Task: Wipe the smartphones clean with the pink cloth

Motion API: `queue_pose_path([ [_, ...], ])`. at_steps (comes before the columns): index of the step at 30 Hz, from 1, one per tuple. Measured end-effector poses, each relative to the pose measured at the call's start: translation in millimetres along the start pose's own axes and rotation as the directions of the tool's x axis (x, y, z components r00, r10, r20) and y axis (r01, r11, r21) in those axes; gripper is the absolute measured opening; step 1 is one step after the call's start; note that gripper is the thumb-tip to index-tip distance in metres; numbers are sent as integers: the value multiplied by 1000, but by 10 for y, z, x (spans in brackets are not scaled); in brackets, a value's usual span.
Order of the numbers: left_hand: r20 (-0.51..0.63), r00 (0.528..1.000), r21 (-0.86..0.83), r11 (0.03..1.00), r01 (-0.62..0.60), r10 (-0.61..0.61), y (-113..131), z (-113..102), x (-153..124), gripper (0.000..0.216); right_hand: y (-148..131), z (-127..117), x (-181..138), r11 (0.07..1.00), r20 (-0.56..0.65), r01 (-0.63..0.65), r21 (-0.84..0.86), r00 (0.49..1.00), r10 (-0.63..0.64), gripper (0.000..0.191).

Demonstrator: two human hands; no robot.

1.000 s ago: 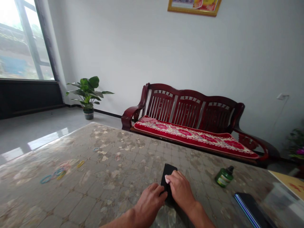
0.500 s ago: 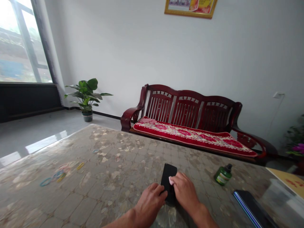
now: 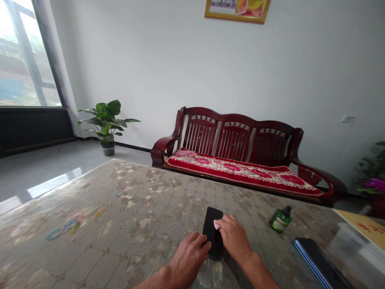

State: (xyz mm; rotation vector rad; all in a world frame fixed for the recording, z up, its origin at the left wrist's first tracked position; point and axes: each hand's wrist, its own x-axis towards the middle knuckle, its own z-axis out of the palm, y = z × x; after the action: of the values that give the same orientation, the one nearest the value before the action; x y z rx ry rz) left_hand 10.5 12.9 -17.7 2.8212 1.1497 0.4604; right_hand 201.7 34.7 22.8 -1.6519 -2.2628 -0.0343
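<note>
Beyond the phone [image 3: 213,228], a pot [image 3: 108,150] holds a plant [image 3: 106,127].

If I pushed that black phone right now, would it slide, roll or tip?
The black phone would probably slide, not roll or tip, since it lies flat on the table. Its straight edges suggest it is stiff. The left hand touching it might resist a push.

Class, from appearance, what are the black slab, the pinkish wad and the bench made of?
Black slab: probably glass or plastic; smooth, dark face.
Pinkish wad: perhaps tissue or cloth; matte, too small to settle.
Bench: seemingly varnished wood; reddish-brown, slatted, glossy highlights.
</note>
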Motion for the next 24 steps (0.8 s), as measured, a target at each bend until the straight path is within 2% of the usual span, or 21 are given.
queue_pose_path([
  [5,-27,1000,-3,1000,2,-2,-10,81,-7,9,1,0,-311,996,38,72,55,997,-75,30],
  [10,-2,1000,-11,1000,14,-14,0,31,-7,10,48,29,-100,995,23,84,-61,996,-83,24],
  [15,5,1000,-23,1000,12,-12,11,-58,-11,10,109,65,151,986,4,74,-148,997,-75,29],
  [20,-2,1000,-11,1000,-14,14,-1,2,-8,6,115,85,7,987,-79,58,-151,994,-70,21],
  [24,-16,1000,-19,1000,-7,7,2,10,-12,8,98,131,-141,992,-133,84,-93,986,-96,26],
])
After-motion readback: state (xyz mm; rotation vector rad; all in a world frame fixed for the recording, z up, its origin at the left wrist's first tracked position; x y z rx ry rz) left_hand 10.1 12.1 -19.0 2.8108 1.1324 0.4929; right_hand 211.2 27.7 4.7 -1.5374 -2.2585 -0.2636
